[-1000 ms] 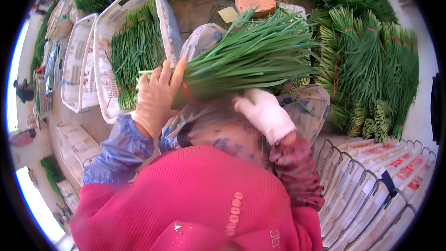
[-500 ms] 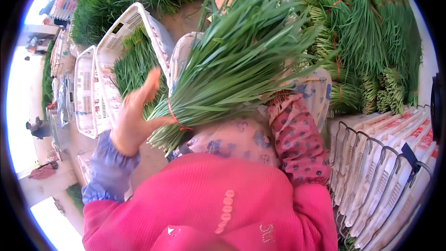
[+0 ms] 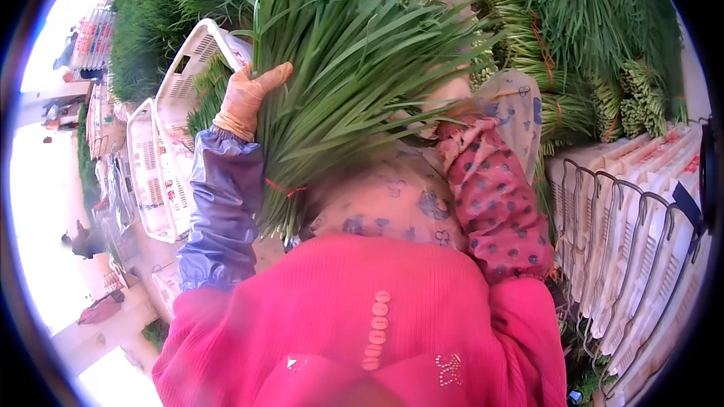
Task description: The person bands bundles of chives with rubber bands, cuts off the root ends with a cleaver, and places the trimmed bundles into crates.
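Note:
A bunch of garlic chives [image 3: 332, 98], with long flat green leaves, lies across my lap, its cut ends toward my body. An orange-red tie [image 3: 285, 187] binds it near the stems. My left hand [image 3: 249, 98], in an orange glove, grips the left side of the leaves, thumb on top and the other fingers hidden behind. Partly covered by leaf tips, my right hand [image 3: 450, 93] is at the bunch's right side; its fingers are hidden, so its grip does not show. A patterned apron [image 3: 392, 200] covers my lap beneath the bunch.
White plastic crates [image 3: 164, 173] stand at the left, one with tied chives [image 3: 207, 98] inside. More bundled chives [image 3: 558, 22] are piled at the right, loose greens [image 3: 173, 22] at the far left. Stacked white crates [image 3: 618, 218] with metal handles stand at the lower right.
My left hand has moved from beside the tied stems, where its fingers were spread, up to the leaves and closed on them. The bunch has swung more upright, its leaves shifting left.

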Demonstrator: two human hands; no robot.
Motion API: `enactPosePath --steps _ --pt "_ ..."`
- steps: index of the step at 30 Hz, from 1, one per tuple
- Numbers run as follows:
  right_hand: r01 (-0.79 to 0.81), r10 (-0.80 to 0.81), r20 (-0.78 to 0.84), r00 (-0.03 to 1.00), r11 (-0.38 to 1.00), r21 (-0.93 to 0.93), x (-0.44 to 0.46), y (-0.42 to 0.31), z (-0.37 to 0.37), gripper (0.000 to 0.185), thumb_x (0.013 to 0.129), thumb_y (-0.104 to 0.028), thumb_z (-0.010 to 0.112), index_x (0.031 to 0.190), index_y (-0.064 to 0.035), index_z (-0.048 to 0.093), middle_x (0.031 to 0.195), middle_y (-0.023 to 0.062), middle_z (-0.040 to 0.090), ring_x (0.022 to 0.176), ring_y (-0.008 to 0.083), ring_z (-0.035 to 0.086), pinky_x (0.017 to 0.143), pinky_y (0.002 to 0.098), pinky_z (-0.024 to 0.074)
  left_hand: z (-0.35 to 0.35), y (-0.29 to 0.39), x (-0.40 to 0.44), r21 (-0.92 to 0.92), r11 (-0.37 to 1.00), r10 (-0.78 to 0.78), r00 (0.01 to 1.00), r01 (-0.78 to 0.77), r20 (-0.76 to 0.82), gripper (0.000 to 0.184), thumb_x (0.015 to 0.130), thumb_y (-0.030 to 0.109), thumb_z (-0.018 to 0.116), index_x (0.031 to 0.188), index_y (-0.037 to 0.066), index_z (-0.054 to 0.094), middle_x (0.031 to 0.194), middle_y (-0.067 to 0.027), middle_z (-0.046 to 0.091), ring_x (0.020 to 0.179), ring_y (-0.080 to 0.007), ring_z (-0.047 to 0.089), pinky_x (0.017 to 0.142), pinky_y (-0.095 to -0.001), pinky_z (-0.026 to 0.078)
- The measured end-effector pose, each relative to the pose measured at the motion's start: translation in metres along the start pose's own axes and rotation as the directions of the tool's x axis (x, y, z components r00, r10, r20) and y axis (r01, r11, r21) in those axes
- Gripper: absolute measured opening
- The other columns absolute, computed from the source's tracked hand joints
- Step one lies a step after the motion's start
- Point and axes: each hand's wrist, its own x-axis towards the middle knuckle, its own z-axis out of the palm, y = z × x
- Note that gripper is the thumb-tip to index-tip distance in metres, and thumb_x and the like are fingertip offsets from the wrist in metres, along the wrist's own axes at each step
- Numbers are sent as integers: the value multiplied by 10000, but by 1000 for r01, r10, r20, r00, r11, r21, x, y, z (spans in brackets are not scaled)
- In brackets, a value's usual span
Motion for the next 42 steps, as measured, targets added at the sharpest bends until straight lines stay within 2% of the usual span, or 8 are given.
enactPosePath --steps 5,8,13,14,16,22,40,42 --pt "-25 87 -182 979 948 317 29 31 -15 357 981 -207 514 1315 -82 533 1293 134 584 1164 283 574 974 361 479 -22 -2 3 -64 996 48 995 -54 -89 391 842 88 792 1194 -11 652 1012 -81 724 820 -163 703 741 -303 590" --pt "182 531 -387 754 397 900 12 16 -51 449 943 -188 597 1345 -29 476 1150 94 607 967 181 602 839 282 508 -21 -6 0 -91 994 44 980 -63 -194 390 839 83 800 1185 -7 646 1000 -86 718 808 -172 702 721 -308 589" --pt "154 178 -713 678 914 374 -28 -74 -57 298 969 -101 583 1266 -100 561 1229 102 641 1133 235 615 978 351 516 -11 -9 -1 -162 984 55 987 -80 -154 427 839 99 806 1209 -17 628 1008 -83 714 840 -166 694 748 -301 583" --pt "281 -34 -568 822 892 354 -33 -88 -46 252 941 -134 633 1191 -110 616 1164 118 666 1107 255 633 983 404 513 -7 -8 -1 -157 985 48 989 -70 -137 430 841 103 805 1212 -19 627 1008 -81 714 854 -161 691 763 -298 579" --pt "737 -822 -245 514 569 -365 -27 -114 -24 322 836 -251 738 1106 -96 656 1115 141 680 1097 295 645 1025 438 459 0 -6 -4 -147 985 76 994 -87 -81 413 841 110 806 1195 -20 637 1009 -77 715 874 -151 686 796 -292 571" --pt "266 -340 25 940 684 -679 -8 -138 56 570 762 -526 764 1045 -48 634 986 116 674 993 267 596 928 467 353 -11 -27 12 -175 975 82 955 -135 -284 307 819 47 799 1096 -17 683 1017 -79 728 895 -152 698 839 -282 565" --pt "631 -809 -135 573 540 -557 -14 -126 35 577 741 -339 791 1222 -84 600 1327 78 528 1173 286 523 867 397 465 -4 -22 2 -319 944 86 996 -81 4 342 863 76 755 1179 4 644 1055 -66 699 919 -159 679 820 -296 559" --pt "456 -645 -236 727 711 -535 1 -125 41 543 758 -349 782 1201 -90 603 1307 102 546 1115 299 556 836 399 492 8 -20 -5 -311 936 150 986 -163 -67 342 862 65 754 1181 5 644 1039 -61 701 909 -156 679 822 -298 560"
